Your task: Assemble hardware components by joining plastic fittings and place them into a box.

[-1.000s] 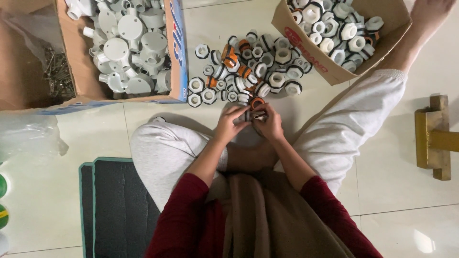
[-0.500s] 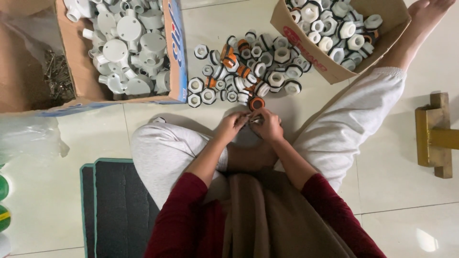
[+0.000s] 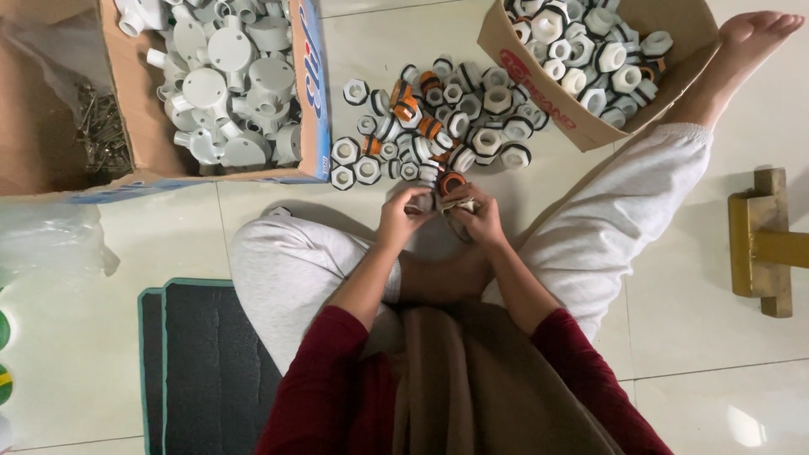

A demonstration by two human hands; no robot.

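Since a second ago I see little moved: both my left hand (image 3: 404,215) and right hand (image 3: 476,217) stay closed around a small orange-ringed fitting (image 3: 451,184) just near the loose fitting pile (image 3: 438,122).

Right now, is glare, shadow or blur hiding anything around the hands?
Head view: soft even light, sharp focus; a faint glare patch on the floor tile far from the work; the left hand and right hand cover the small fitting between them; mild shadow under the legs.
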